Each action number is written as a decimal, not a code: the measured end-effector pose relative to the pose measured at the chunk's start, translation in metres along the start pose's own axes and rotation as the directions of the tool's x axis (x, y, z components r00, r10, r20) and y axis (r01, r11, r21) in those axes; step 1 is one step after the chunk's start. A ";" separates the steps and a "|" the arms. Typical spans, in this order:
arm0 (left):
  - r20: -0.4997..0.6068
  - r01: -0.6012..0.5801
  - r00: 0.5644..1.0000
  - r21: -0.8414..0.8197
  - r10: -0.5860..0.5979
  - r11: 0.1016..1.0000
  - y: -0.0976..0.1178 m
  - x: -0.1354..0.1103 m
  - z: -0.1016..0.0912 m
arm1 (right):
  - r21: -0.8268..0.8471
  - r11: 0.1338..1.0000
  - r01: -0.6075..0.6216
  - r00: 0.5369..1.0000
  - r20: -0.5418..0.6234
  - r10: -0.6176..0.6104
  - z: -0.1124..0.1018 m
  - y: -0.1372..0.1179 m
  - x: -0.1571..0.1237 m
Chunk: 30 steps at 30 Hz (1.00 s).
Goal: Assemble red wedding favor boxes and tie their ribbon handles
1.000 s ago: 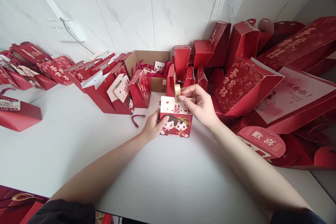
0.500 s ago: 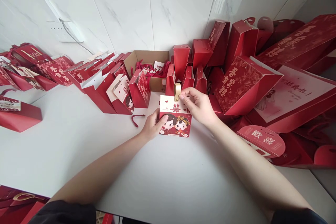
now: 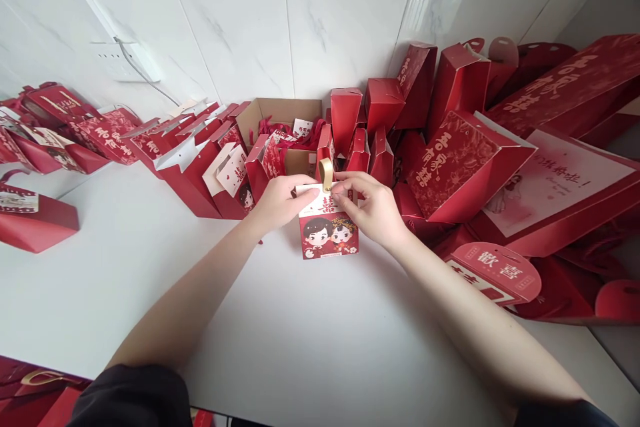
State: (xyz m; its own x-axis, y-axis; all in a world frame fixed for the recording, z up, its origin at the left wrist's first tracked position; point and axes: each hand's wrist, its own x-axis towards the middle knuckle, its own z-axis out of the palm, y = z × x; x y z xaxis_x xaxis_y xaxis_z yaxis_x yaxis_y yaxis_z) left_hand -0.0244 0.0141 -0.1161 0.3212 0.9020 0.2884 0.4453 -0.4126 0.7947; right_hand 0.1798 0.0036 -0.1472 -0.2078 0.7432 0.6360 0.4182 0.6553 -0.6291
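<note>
A small red and white gift box (image 3: 329, 237) with two cartoon figures on its front stands upright on the table in front of me. A gold strap handle (image 3: 327, 175) loops up from the middle of its white top. My left hand (image 3: 285, 200) pinches the top's left side, thumb on the front and fingers behind. On the other side, my right hand (image 3: 373, 203) grips the top edge just right of the strap, thumb and index finger close to the rivet. The fingertips behind the top are hidden.
Behind the box stands an open cardboard carton (image 3: 277, 109) holding red ribbons and tags. Several red gift bags (image 3: 193, 177) line up to its left. Larger red boxes (image 3: 460, 163) crowd the right side. A white table (image 3: 320, 333) lies under my arms, against a tiled wall.
My left hand has risen from the box's lower left side to its top edge. My right hand has shifted from the gold strap to the top beside it. The box moved slightly left.
</note>
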 end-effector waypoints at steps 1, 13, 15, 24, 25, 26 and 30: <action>0.038 -0.007 0.999 0.034 0.006 0.999 0.006 0.002 -0.002 | -0.023 1.000 0.007 1.000 -0.016 -0.007 0.001 -0.001 -0.001; 0.104 -0.103 0.991 0.141 0.089 0.985 0.009 -0.007 0.007 | -0.210 0.977 -0.029 0.999 -0.051 0.019 0.008 -0.008 -0.007; 0.106 -0.111 0.990 0.141 0.097 0.984 0.009 -0.006 0.007 | -0.231 0.973 -0.016 0.999 -0.049 0.005 0.008 -0.008 -0.007; 0.052 -0.119 0.992 0.152 0.112 0.981 0.010 -0.007 0.004 | -0.185 0.982 0.024 0.997 -0.071 -0.037 0.010 -0.006 -0.009; 0.042 -0.126 0.992 0.157 0.121 0.980 0.010 -0.007 0.003 | -0.178 0.984 0.025 0.996 -0.080 -0.040 0.011 -0.007 -0.009; 0.032 -0.132 0.991 0.162 0.128 0.978 0.010 -0.007 0.003 | -0.173 0.984 0.028 0.995 -0.089 -0.044 0.011 -0.007 -0.009; 0.006 -0.140 0.990 0.182 0.141 0.973 0.010 -0.006 0.004 | -0.165 0.986 0.036 0.994 -0.093 -0.051 0.012 -0.007 -0.010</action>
State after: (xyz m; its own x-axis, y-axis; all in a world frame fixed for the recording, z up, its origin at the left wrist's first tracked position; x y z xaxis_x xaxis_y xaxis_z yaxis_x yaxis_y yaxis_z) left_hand -0.0184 0.0040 -0.1121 0.3862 0.8339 0.3943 0.5404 -0.5510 0.6360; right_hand 0.1681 -0.0070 -0.1546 -0.1461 0.6927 0.7062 0.5511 0.6499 -0.5234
